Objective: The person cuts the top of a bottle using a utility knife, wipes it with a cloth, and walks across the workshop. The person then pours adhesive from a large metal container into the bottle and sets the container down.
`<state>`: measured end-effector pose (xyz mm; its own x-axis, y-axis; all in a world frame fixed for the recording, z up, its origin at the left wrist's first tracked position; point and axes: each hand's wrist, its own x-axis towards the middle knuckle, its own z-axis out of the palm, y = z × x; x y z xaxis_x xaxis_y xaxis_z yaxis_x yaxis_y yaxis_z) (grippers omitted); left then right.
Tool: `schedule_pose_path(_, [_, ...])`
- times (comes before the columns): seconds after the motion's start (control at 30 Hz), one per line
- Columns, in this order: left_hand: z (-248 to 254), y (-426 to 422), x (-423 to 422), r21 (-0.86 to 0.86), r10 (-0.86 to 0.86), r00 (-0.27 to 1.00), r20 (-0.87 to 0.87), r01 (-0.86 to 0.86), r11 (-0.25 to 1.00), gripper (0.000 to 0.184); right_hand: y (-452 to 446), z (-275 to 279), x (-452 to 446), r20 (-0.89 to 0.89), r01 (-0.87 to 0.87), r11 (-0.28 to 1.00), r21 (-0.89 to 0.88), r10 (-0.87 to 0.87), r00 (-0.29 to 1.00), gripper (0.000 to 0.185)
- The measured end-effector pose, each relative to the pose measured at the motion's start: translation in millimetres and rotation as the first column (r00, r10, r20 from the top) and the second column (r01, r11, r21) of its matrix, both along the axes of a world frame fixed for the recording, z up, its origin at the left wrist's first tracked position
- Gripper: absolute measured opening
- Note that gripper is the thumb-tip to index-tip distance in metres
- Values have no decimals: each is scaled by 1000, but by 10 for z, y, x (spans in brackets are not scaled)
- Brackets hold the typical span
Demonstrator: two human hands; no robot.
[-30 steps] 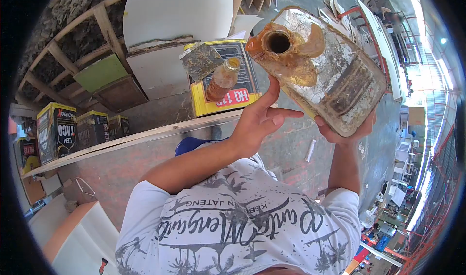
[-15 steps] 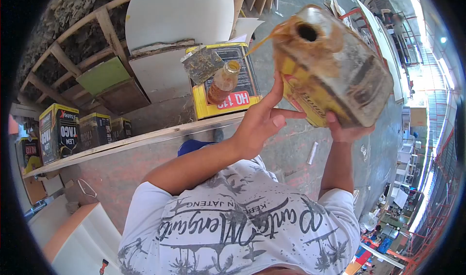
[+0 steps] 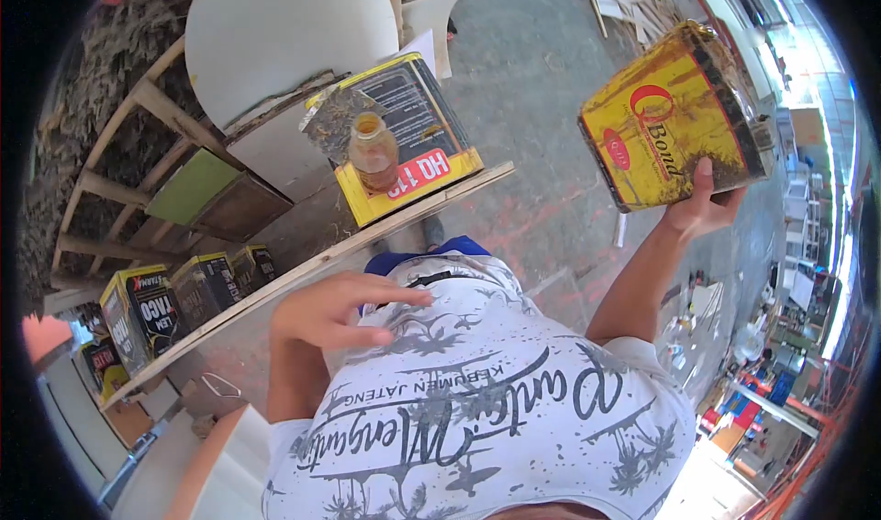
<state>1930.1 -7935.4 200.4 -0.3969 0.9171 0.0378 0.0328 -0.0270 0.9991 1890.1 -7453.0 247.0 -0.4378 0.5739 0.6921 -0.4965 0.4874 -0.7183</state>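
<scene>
My right hand [image 3: 705,210] grips a yellow Q Bond glue can [image 3: 656,125] by its lower right side, holding it in the air off to the right. Dark, dried residue coats the can's edges. My left hand [image 3: 340,311] hangs before my shirt with fingers stretched out and nothing in them. Beyond it, an open-necked glass bottle [image 3: 374,157] with amber residue inside stands by a large yellow-and-black tin [image 3: 408,107] marked HQ 113. A crusted grey piece [image 3: 335,125] lies beside the bottle.
A narrow wooden plank [image 3: 303,286] runs in front of me. Several LEM TACO tins [image 3: 151,313] stand along its left side. A white round-edged panel [image 3: 294,43] leans behind, near a wooden frame [image 3: 174,107]. Scrap boards [image 3: 629,1] lie on the concrete floor.
The glue can has turned its label toward me and moved right, away from the bottle. The amber strand between them no longer shows. My left hand has drawn back from the can toward my body.
</scene>
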Motion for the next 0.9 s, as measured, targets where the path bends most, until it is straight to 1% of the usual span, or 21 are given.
schedule_pose_path(0.03, [32,-118,-34,46,58,998,6,-58,997,58,31,-27,35,25,40,998,47,-41,999,75])
schedule_pose_path(0.1, [153,-330,-129,73,189,981,40,-192,979,52,106,-119,116,93,119,984,134,-132,987,83])
schedule_pose_path(0.17, [114,-557,-212,-27,440,897,53,-439,898,48,194,-297,208,170,189,957,219,-228,959,93])
schedule_pose_path(0.2, [99,-616,-299,-204,603,798,18,-587,783,49,216,-374,257,246,193,958,213,-243,938,96])
schedule_pose_path(0.23, [78,-646,-429,-366,737,673,-53,-700,613,49,225,-455,320,321,194,959,205,-254,912,100])
schedule_pose_path(0.27, [-76,-641,-612,-367,802,570,-178,-795,484,51,236,-541,370,395,194,961,196,-259,882,103])
schedule_pose_path(0.3, [-319,-623,-794,-350,840,452,-301,-871,344,52,267,-630,417,451,177,956,232,-267,851,105])
schedule_pose_path(0.37, [-749,-602,-1059,-311,758,320,-568,-937,162,51,388,-899,520,534,155,934,323,-315,785,104])
schedule_pose_path(0.4, [-914,-566,-1124,-336,748,299,-593,-936,107,51,405,-1035,572,572,137,921,366,-339,747,104])
schedule_pose_path(0.43, [-1060,-486,-1187,-357,735,277,-618,-933,52,52,391,-1140,603,594,96,941,323,-281,753,104])
schedule_pose_path(0.47, [-1124,-426,-1223,-376,722,260,-641,-927,0,52,382,-1252,644,608,80,937,341,-285,741,104])
schedule_pose_path(0.53, [-1121,-365,-1251,-415,692,311,-651,-909,18,54,354,-1438,748,639,48,924,379,-298,709,105])
schedule_pose_path(0.57, [-1123,-335,-1266,-437,677,339,-654,-899,28,54,354,-1518,803,669,26,929,368,-285,686,106])
schedule_pose_path(0.6, [-1132,-343,-1274,-435,723,320,-612,-900,30,54,333,-1579,855,686,6,932,361,-270,676,107])
schedule_pose_path(0.67, [-1166,-415,-1294,-428,809,274,-521,-903,30,54,295,-1697,934,715,-38,937,347,-238,657,107])
schedule_pose_path(0.7, [-1210,-436,-1305,-399,883,242,-402,-914,69,52,265,-1738,943,685,-42,921,386,-257,681,109])
schedule_pose_path(0.77, [-1283,-511,-1298,-323,975,169,-142,-939,116,48,234,-1810,969,683,-104,907,408,-228,694,110])
schedule_pose_path(0.8, [-1247,-511,-1300,-314,985,127,-118,-946,85,46,220,-1847,971,678,-137,898,419,-209,705,110])
schedule_pose_path(0.83, [-1208,-506,-1301,-302,992,82,-92,-952,50,43,214,-1876,987,698,-179,914,363,-140,702,110])
schedule_pose_path(0.87, [-1165,-507,-1294,-292,997,36,-65,-956,15,40,212,-1903,996,699,-218,905,364,-112,706,110])
schedule_pose_path(0.9, [-1095,-501,-1276,-253,996,-9,-89,-967,-32,38,221,-1923,1008,701,-257,894,367,-84,708,109])
